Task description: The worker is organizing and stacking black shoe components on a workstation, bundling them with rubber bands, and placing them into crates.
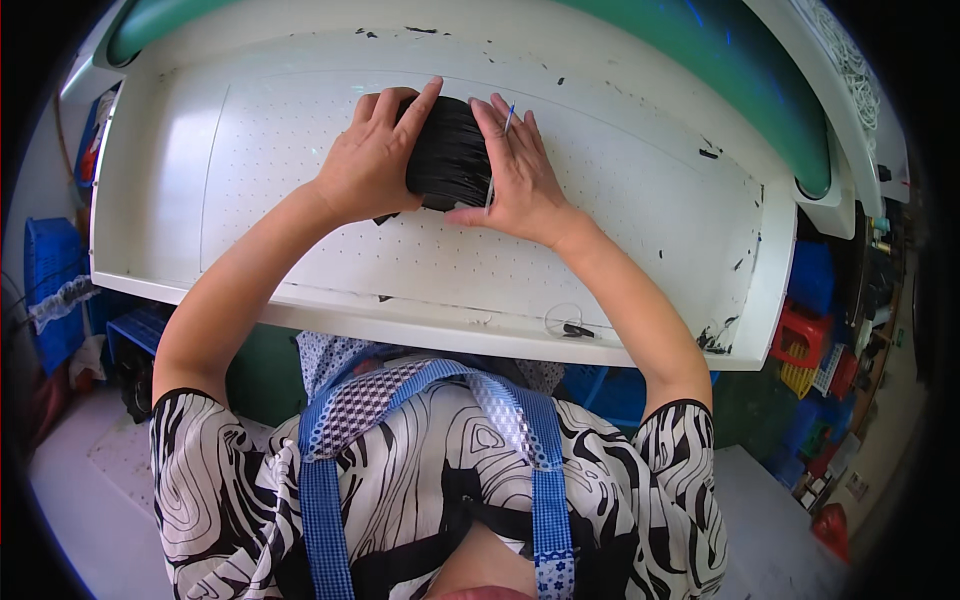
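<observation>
A thick stack of thin black strips (450,155) stands between my two hands over the white perforated work surface (330,235). My left hand (375,160) presses on its left side, thumb low and fingers reaching over the top. Against its right side lies my right hand (520,175), fingers extended upward and thumb under the lower edge. A thin pen-like stick (509,116) with a blue tip runs between the fingers of my right hand, its middle hidden by them. Whether the strips are joined together I cannot tell.
A raised white rim (400,328) borders the tray-like table. Black scraps (715,340) lie near its right corner, beside a small black piece with a thin clear loop (577,330). A green roller (720,80) spans the far side. Red and blue baskets (800,332) stand at the right.
</observation>
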Demonstrator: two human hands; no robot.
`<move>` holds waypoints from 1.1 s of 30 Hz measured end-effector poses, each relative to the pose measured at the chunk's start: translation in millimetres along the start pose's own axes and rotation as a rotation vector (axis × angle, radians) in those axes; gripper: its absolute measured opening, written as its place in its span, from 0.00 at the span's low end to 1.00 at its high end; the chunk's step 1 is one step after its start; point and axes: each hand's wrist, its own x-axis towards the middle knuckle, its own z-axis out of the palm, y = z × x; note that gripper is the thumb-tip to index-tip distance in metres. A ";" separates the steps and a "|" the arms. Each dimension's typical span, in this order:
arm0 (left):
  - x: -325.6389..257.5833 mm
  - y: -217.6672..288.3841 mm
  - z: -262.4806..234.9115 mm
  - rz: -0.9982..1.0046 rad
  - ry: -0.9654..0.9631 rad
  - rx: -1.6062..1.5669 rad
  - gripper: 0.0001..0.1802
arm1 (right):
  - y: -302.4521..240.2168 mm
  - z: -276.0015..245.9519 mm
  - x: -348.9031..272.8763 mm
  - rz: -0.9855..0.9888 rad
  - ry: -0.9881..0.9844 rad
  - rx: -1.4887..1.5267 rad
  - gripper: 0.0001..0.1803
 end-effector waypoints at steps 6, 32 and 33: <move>-2.6 -49.6 -8.1 0.236 -0.065 -0.161 0.71 | 10.9 -2.3 6.5 -0.045 0.006 0.055 0.64; 3.7 -66.5 38.3 0.295 0.054 -0.658 0.76 | 15.4 3.4 1.1 0.022 0.036 0.176 0.71; 5.8 -68.6 33.2 0.309 0.011 -0.668 0.76 | 16.1 4.6 1.8 -0.002 0.055 0.181 0.70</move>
